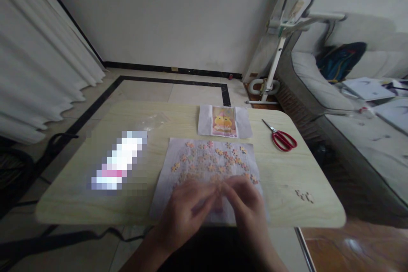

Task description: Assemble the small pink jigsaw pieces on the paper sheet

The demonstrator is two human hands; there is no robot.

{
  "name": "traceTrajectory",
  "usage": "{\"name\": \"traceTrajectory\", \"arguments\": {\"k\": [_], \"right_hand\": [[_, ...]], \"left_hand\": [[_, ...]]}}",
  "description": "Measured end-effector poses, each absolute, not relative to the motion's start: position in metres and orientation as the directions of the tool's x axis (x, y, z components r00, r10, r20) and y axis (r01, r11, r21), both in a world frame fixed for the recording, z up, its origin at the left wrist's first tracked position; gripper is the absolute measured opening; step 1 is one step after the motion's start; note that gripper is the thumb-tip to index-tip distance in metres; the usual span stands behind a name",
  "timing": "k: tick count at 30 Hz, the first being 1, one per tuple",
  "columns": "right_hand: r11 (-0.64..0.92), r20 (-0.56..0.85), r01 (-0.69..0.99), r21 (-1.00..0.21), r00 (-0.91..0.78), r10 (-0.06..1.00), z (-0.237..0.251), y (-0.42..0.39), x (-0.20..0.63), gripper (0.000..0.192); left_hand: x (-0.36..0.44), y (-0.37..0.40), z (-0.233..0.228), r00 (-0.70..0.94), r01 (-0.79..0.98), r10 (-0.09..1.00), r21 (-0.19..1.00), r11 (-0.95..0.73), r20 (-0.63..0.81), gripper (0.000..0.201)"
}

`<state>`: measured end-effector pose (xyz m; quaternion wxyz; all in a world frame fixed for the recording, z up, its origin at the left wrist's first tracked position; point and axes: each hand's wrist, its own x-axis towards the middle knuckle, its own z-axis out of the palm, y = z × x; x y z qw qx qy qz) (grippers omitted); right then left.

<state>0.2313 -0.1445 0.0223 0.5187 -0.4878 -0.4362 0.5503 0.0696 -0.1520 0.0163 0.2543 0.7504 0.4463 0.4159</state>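
Observation:
A white sheet [178, 157] lies on the pale wooden table [287, 170], covered with several small pink and orange puzzle pieces [210, 155]. My left hand [185, 210] and my right hand [245, 204] rest on the near part of the sheet, fingertips meeting around 690,525. The fingers are blurred; something small and pink seems to lie between them, but I cannot tell which hand grips it. A reference picture [224, 121] of a yellow figure lies just beyond the sheet.
Red-handled scissors [282, 138] lie at the right back of the table. A few loose pieces [304, 196] sit near the right front edge. A blurred-out box [119, 160] lies left. A grey sofa [350, 119] stands to the right.

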Motion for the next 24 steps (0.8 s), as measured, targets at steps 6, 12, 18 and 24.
{"name": "traceTrajectory", "arguments": {"k": [6,12,18,24], "right_hand": [[-0.020,-0.022,-0.036,-0.999,0.057,0.998,0.029,-0.146,0.231,0.014],[0.011,0.014,0.033,-0.999,0.115,0.993,0.032,-0.146,0.236,0.016],[0.068,0.078,0.150,-0.986,0.067,0.995,0.032,-0.146,0.237,0.012],[0.060,0.075,0.250,-0.966,0.050,0.996,0.029,-0.146,0.238,0.013]], "left_hand": [[0.079,-0.155,0.024,0.005,0.284,0.976,0.936,-0.210,0.218,0.001],[0.077,-0.158,0.023,-0.033,0.103,0.998,0.993,0.055,-0.052,0.013],[0.082,-0.156,0.027,-0.036,-0.067,0.977,0.976,0.206,-0.209,0.019],[0.083,-0.154,0.029,-0.039,-0.108,0.979,0.975,0.194,-0.199,0.017]]}}
